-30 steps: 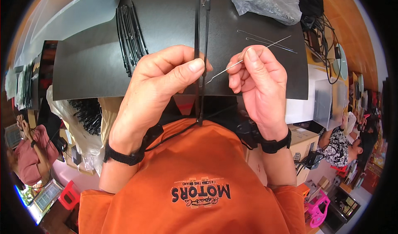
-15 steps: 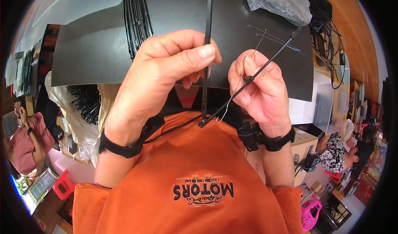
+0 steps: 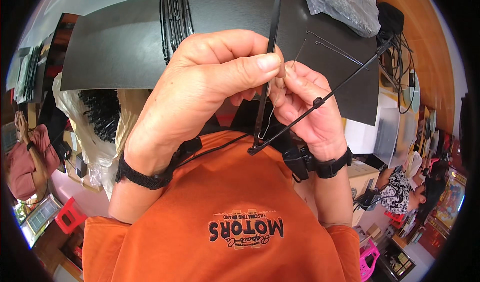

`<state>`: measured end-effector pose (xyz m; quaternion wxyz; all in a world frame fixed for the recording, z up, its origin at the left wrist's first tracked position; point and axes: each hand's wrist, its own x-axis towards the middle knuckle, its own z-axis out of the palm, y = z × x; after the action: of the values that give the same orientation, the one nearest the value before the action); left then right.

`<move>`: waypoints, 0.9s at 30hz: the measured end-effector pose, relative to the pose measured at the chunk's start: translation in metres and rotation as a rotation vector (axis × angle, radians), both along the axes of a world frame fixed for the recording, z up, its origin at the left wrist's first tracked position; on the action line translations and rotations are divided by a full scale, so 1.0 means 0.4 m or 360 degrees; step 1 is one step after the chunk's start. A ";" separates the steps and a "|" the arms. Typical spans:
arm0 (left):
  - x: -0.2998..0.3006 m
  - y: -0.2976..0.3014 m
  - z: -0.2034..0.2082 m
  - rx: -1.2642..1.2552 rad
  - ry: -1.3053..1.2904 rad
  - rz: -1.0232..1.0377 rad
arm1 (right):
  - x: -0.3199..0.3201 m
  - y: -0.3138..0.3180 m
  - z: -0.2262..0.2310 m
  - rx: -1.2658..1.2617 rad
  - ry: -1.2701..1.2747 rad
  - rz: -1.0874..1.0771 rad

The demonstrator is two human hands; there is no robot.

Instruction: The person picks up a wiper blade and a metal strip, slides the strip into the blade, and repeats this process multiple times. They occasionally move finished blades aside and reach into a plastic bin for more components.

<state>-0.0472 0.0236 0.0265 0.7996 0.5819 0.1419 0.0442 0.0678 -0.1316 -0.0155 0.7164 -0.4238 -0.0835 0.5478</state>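
Observation:
My left hand (image 3: 215, 77) is closed on a slim black hinged bar (image 3: 274, 19), pinching its upright arm between thumb and fingers. The bar's second arm slants from the low joint up to the right, passing in front of my right hand (image 3: 312, 99). Pinched in my right hand is a thin bent metal wire (image 3: 270, 118). Its lower end reaches down beside the upright arm, near the joint; whether it is hooked in, I cannot tell. The fingertips of both hands meet or nearly meet at the upright arm.
A black mat (image 3: 115, 47) covers the table, bearing a bundle of black bars (image 3: 175, 17), loose bent wires (image 3: 336, 51) and a clear plastic bag (image 3: 345, 7) of wires. Black cables (image 3: 397, 37) hang at the right. A bag of black pieces (image 3: 100, 117) sits left. Other people sit at both sides.
My right hand has come toward my left, bringing the wire's lower end from in front of the slanting arm to beside the upright one. The hinged bar has shifted right, its arms wider apart.

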 end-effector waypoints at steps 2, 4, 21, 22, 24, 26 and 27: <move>-0.001 -0.003 -0.002 -0.0001 -0.0017 0.0012 | -0.002 0.002 -0.001 -0.0015 0.0003 -0.0010; -0.002 -0.004 -0.006 0.0013 -0.0036 0.0028 | -0.004 0.005 0.000 -0.0029 0.0007 -0.0019; 0.013 -0.011 -0.036 -0.0201 -0.0168 0.0004 | -0.016 0.010 0.017 -0.0083 -0.0327 -0.0474; 0.013 -0.014 -0.039 -0.0241 -0.0223 0.0054 | -0.016 0.011 0.012 -0.0083 -0.0327 -0.0472; 0.016 -0.015 -0.034 -0.0278 -0.0272 0.0004 | -0.017 0.011 0.005 0.0019 -0.0201 -0.0410; 0.019 -0.014 -0.035 -0.0317 -0.0320 -0.0050 | -0.019 0.015 0.005 0.0015 -0.0185 -0.0431; 0.019 -0.012 -0.038 -0.0308 -0.0318 -0.0057 | -0.019 0.016 0.007 0.0015 -0.0167 -0.0450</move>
<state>-0.0396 0.0187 0.0115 0.8627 0.4972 0.0548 0.0736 0.0600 -0.1252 -0.0129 0.7830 -0.4562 -0.0628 0.4181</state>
